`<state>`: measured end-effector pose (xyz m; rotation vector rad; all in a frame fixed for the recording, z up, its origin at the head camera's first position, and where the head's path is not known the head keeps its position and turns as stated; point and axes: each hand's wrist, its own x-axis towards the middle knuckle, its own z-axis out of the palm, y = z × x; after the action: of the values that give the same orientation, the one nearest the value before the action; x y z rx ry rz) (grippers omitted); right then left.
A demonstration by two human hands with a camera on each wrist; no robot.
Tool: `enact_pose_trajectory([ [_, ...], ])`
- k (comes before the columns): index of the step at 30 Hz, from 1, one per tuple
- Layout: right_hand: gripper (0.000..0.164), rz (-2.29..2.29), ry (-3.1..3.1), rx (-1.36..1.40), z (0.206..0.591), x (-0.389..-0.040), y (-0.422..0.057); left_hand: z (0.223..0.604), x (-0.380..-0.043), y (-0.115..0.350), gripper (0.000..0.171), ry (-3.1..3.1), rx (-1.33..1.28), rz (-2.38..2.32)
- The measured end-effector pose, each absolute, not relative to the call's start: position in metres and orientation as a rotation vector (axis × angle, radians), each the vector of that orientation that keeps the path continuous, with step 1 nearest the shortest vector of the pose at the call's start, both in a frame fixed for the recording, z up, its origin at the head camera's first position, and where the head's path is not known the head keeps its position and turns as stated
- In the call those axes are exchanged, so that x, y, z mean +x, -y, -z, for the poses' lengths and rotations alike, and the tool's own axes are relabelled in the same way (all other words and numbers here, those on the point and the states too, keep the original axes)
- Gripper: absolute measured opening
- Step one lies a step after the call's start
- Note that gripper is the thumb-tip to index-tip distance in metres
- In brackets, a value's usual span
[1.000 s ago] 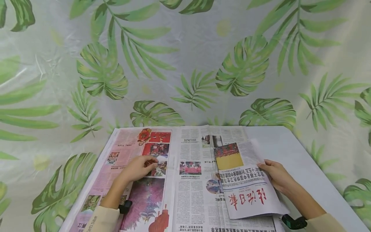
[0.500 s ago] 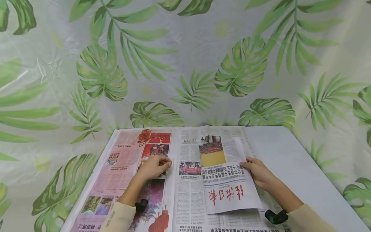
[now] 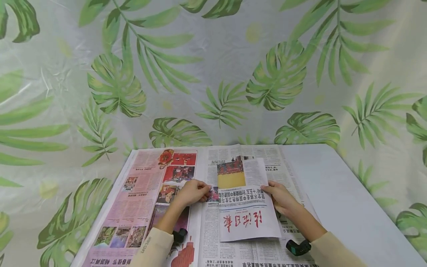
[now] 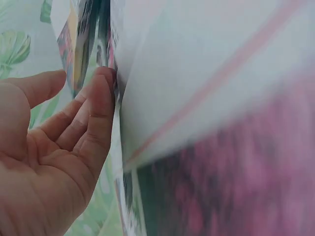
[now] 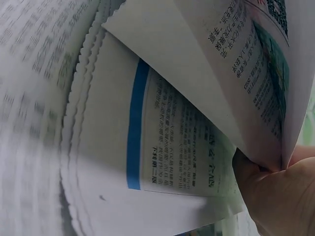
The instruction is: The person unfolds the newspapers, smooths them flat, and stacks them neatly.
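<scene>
A folded newspaper (image 3: 245, 211) with a red masthead and a yellow-and-red photo lies over larger spread newspaper sheets (image 3: 209, 230), its print upside down in the head view. My right hand (image 3: 283, 198) pinches its right edge. In the right wrist view, the thumb of the right hand (image 5: 275, 194) presses on a lifted, creased fold of the newspaper (image 5: 197, 73). My left hand (image 3: 194, 192) is just left of the folded newspaper, over the spread sheets. The left wrist view shows the left hand (image 4: 64, 142) with fingers loosely bent, fingertips at the paper, and the thumb held apart.
The spread sheets cover the left and middle of a white table (image 3: 340, 196), with a pink page (image 3: 140, 207) on the left. Bare white tabletop shows at right. A leaf-patterned curtain (image 3: 220, 74) hangs behind the table. Each wrist wears a black band (image 3: 298, 247).
My right hand has carried the folded newspaper leftward and straightened it. My left hand has moved right, from the pink page to beside the folded newspaper.
</scene>
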<state>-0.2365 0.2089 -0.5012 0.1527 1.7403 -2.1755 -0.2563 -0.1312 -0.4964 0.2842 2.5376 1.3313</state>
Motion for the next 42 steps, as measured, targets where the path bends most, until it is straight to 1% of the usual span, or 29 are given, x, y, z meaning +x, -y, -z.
enact_pose_trajectory([
  [9, 0.051, 2.159, -1.768, 0.174, 0.506, -0.238, -0.197, 0.505, -0.259, 0.121, 0.022, -2.452, 0.255, -1.407],
  [16, 0.051, 2.156, -1.777, 0.156, 0.509, -0.239, -0.195, 0.504, -0.258, 0.116, 0.023, -2.548, 0.287, -1.362],
  [21, 0.051, 2.141, -1.800, 0.136, 0.512, -0.237, -0.193, 0.503, -0.256, 0.113, 0.022, -2.561, 0.262, -1.353],
  [27, 0.046, 2.047, -1.980, 0.196, 0.513, -0.235, -0.196, 0.503, -0.256, 0.112, 0.026, -2.563, 0.190, -1.392],
  [34, 0.035, 1.849, -2.268, 0.324, 0.515, -0.233, -0.199, 0.506, -0.256, 0.116, 0.031, -2.574, 0.162, -1.402],
  [37, 0.032, 1.750, -2.378, 0.309, 0.515, -0.234, -0.199, 0.507, -0.257, 0.120, 0.027, -2.595, 0.152, -1.415],
  [42, 0.028, 1.638, -2.472, 0.210, 0.511, -0.236, -0.196, 0.507, -0.257, 0.127, 0.023, -2.643, 0.143, -1.411],
])
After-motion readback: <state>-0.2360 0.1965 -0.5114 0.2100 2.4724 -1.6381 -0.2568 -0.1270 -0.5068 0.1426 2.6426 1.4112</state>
